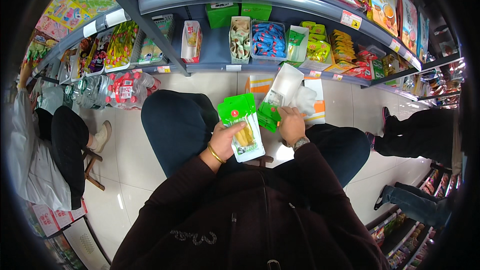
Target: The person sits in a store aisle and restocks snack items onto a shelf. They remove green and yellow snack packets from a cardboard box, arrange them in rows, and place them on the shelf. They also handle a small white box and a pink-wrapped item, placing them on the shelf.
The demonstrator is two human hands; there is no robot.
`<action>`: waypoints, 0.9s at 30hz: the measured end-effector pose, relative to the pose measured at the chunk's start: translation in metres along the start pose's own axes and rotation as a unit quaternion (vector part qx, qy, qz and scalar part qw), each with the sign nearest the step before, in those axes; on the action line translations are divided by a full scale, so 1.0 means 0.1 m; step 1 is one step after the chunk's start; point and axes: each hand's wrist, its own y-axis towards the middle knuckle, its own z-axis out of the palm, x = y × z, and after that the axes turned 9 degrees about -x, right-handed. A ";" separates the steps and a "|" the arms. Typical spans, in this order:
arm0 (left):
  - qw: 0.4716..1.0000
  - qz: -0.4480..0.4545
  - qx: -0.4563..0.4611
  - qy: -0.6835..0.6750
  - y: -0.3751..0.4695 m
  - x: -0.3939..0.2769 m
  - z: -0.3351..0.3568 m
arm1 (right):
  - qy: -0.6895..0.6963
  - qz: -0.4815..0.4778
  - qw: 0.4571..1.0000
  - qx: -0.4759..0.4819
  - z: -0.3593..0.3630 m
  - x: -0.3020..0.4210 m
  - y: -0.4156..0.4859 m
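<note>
My left hand [224,138] grips a small stack of green and white snack packets [245,146], its thumb lying across the front one. To the right, my right hand [292,125] has its fingers on more green packets [270,109], which lie at the lower end of an open white display box [287,82]. Whether that hand grips them or the box edge is hard to tell. Crumpled white plastic or cloth [304,99] rests beside the white box, over an orange and white carton [318,108] standing between my knees and the shelf.
Ahead, a low shelf [210,67] holds a tub of blue packets [268,41], an open box with green packets [297,45] and yellow packets [318,50]. Bundled bottles [129,88] stand on the floor at left. A seated person [48,150] is at left; other people's legs [416,135] are at right.
</note>
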 end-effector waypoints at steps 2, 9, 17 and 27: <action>1.000 0.005 0.003 0.000 0.00 0.00 0.00 | 0.008 -0.005 1.000 -0.020 -0.05 0.06 0.04; 1.000 0.019 0.017 0.013 -0.01 0.05 -0.01 | 0.532 0.224 0.815 0.046 -0.40 0.46 0.15; 1.000 0.007 0.009 -0.002 -0.01 0.01 0.08 | 0.476 0.250 0.835 0.118 -0.56 0.76 0.20; 0.999 0.017 -0.043 0.019 0.08 0.10 -0.02 | 0.419 0.214 0.877 -0.092 -0.97 0.14 0.52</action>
